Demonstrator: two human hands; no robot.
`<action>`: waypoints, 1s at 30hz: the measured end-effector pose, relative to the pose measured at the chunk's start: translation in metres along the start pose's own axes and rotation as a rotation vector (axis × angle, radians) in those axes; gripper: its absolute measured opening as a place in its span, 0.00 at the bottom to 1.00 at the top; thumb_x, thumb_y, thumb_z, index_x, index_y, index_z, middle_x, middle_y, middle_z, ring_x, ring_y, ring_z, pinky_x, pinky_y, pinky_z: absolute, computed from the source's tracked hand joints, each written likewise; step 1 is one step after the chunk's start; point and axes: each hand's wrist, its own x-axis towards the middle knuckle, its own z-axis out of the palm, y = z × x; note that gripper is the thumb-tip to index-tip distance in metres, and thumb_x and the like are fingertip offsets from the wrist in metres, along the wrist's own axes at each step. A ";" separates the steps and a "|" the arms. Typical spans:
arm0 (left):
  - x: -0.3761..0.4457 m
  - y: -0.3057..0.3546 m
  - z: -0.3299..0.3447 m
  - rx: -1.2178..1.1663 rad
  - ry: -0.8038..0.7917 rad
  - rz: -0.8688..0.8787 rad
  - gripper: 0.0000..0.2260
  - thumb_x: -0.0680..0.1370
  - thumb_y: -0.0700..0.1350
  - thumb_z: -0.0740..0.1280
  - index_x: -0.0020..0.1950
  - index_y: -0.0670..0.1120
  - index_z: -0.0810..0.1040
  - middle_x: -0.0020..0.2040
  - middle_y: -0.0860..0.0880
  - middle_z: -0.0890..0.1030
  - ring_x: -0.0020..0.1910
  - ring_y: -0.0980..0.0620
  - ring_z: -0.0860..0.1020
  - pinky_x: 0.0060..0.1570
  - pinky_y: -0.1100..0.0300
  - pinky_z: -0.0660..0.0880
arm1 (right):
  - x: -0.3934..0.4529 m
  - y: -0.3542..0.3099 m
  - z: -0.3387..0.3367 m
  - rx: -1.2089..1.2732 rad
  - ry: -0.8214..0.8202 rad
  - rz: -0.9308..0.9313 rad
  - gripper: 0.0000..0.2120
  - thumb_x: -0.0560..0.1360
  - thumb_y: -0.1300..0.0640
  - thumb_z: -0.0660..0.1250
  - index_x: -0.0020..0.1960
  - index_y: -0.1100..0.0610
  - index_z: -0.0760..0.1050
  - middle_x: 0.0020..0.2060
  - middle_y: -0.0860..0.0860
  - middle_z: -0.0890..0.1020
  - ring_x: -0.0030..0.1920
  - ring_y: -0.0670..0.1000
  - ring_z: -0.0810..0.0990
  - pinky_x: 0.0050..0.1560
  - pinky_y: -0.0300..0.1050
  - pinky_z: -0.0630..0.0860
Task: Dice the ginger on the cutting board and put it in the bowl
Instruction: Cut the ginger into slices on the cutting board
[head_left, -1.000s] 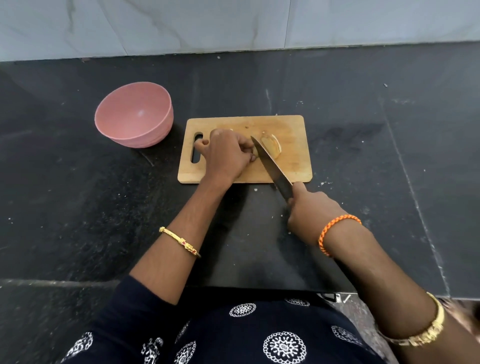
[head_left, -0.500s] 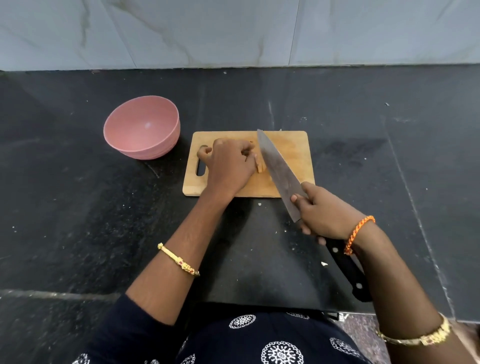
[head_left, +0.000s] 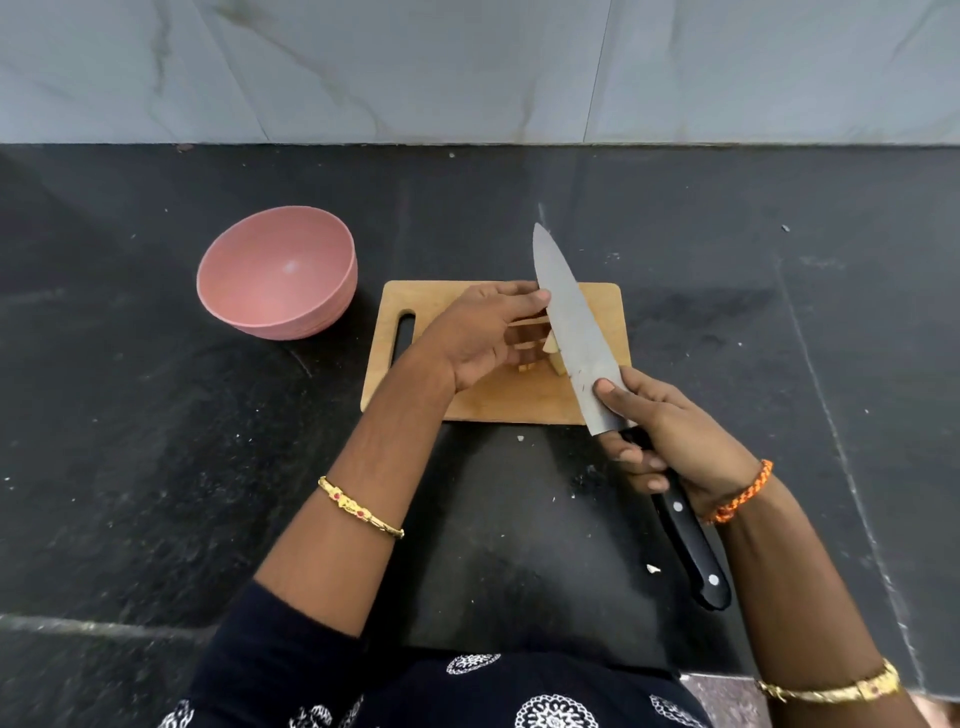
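Several pale pieces of ginger are seen on the board, near its middle, partly hidden behind the left hand and the knife. One thicker chunk lies just beside the blade; thin strips are seen by the fingertips, and a small bit lies on the board nearer the front edge. The left hand is held over the board with its fingers stretched towards the blade and kept close together; whether the strips are pinched by them cannot be told. The knife is gripped by the right hand: the black riveted handle is wrapped by the curled fingers, and the thumb is pressed flat on the blade. The blade is tilted, its broad side turned to the camera, its tip reaching past the board's far edge.

The wooden board, with a slot handle at its left end, is laid on the counter about midway between the wall and the front edge. The pink bowl is set on the counter just beside the board's far left corner, and nothing is seen inside it. The counter is of dark, speckled stone, with faint seams and a few pale scraps scattered near its front edge. Pale marbled wall tiles are seen behind it.
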 end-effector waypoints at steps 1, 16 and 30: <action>0.001 0.001 0.000 0.005 -0.035 -0.018 0.12 0.78 0.39 0.63 0.61 0.40 0.75 0.47 0.46 0.81 0.44 0.51 0.80 0.42 0.58 0.79 | 0.001 -0.001 -0.001 0.033 -0.002 0.013 0.07 0.81 0.56 0.54 0.47 0.56 0.68 0.20 0.52 0.65 0.15 0.43 0.57 0.15 0.30 0.58; 0.011 -0.014 -0.010 0.754 0.313 0.353 0.10 0.72 0.38 0.72 0.52 0.46 0.80 0.47 0.51 0.81 0.45 0.59 0.78 0.40 0.75 0.73 | 0.015 0.008 -0.015 -0.033 0.263 0.052 0.08 0.82 0.54 0.54 0.46 0.55 0.66 0.22 0.52 0.68 0.17 0.44 0.60 0.16 0.33 0.59; 0.027 0.008 -0.002 1.487 -0.055 0.488 0.15 0.73 0.31 0.66 0.56 0.45 0.80 0.50 0.48 0.79 0.44 0.55 0.78 0.43 0.66 0.75 | 0.007 0.018 -0.015 -0.020 0.329 0.030 0.07 0.82 0.55 0.54 0.47 0.56 0.67 0.23 0.53 0.66 0.17 0.44 0.60 0.16 0.33 0.59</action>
